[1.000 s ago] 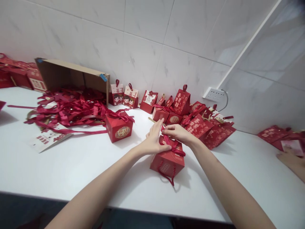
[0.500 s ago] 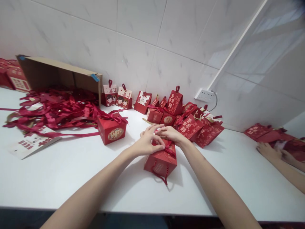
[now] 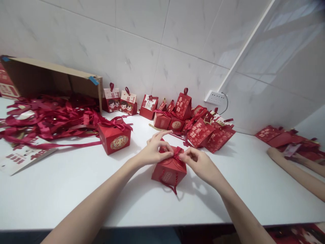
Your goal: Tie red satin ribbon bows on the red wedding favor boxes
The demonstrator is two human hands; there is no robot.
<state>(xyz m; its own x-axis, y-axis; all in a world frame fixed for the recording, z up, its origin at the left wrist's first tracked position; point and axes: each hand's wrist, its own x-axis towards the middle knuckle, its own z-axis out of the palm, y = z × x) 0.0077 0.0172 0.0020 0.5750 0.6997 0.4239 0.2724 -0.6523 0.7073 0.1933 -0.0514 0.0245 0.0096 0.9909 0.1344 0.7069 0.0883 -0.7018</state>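
Observation:
A red gift box (image 3: 167, 173) stands on the white table in front of me, with a twisted cord handle hanging down its near side. On its top lies a dark red ribbon (image 3: 177, 154), gathered at the middle. My left hand (image 3: 156, 150) pinches the ribbon between thumb and index finger from the left, its other fingers stretched out. From the right, my right hand (image 3: 199, 162) pinches the ribbon with thumb and index finger, the other fingers curled. To the left stands another red box (image 3: 114, 139) with a ribbon bow on top.
A cardboard box (image 3: 58, 71) lies on its side at the left, a tangle of red ribbons (image 3: 56, 118) spilling out. Small red gift boxes (image 3: 184, 105) crowd along the wall near a power strip (image 3: 216, 97). At the right, another person's hands (image 3: 276, 154) are by more red boxes.
My right hand has moved from the box's far side to the right of the ribbon's middle. My left hand stays at the ribbon. The view has shifted slightly.

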